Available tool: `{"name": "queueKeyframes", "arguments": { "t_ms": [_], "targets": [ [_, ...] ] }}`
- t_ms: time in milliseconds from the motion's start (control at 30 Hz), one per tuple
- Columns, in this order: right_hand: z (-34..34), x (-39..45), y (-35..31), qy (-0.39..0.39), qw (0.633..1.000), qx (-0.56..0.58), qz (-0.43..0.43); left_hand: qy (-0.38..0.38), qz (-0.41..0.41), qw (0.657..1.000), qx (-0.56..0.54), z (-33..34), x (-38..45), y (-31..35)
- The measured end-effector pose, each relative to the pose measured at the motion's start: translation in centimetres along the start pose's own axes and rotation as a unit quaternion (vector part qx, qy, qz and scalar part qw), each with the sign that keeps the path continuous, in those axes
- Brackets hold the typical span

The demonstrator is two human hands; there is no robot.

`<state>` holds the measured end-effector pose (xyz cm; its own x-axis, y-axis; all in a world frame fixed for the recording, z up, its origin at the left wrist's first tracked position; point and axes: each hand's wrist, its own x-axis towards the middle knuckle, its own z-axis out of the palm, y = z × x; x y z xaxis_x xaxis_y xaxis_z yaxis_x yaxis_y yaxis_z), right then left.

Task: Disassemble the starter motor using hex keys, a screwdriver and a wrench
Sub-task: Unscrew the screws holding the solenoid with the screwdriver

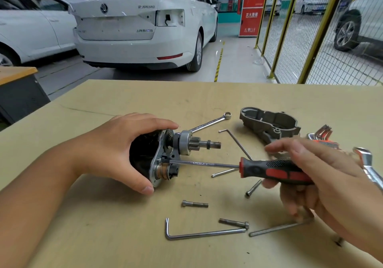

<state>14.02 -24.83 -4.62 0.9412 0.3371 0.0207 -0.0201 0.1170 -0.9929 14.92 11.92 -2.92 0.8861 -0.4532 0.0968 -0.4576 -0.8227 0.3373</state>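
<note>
left hand (116, 143) grips starter motor (153, 157) firm on worktop (124, 236); right hand (310, 176) fingers wrap screwdriver (248, 167); keep tip seated square, turn slow.

bare forearms, left hand (124, 145), right hand (323, 176), no sleeves

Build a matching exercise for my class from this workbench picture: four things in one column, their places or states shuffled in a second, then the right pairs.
Things
1. red and black screwdriver
2. grey cast metal housing cover
3. black starter motor body
4. silver combination wrench

Places or states
A. gripped by the left hand
B. lying behind the motor's pinion shaft
C. held in the right hand, tip at the motor's plate
D. removed, lying at the table's far right

Pairs: 1-C, 2-D, 3-A, 4-B
</note>
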Motion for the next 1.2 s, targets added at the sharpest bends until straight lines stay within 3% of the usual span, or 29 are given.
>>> {"name": "queueKeyframes", "arguments": {
  "t_ms": [267,433,567,967,1200],
  "targets": [
    [-0.6,0.1,0.3,-0.03,0.999,0.039,0.008,0.011,0.017,1.0,-0.008,0.4,0.1,-0.4],
    [-0.4,0.4,0.5,0.002,1.0,0.002,0.027,0.01,0.015,1.0,-0.008,0.4,0.0,-0.6],
    [-0.8,0.3,0.6,-0.013,1.0,-0.002,0.005,0.011,0.019,1.0,-0.011,0.5,0.1,-0.8],
    [-0.4,0.4,0.5,-0.007,0.999,-0.017,0.047,0.009,0.013,1.0,-0.021,0.3,0.0,-0.3],
    [-0.8,0.3,0.5,-0.016,1.0,-0.001,0.011,0.006,0.013,1.0,-0.021,0.3,0.0,-0.3]
  ]
}}
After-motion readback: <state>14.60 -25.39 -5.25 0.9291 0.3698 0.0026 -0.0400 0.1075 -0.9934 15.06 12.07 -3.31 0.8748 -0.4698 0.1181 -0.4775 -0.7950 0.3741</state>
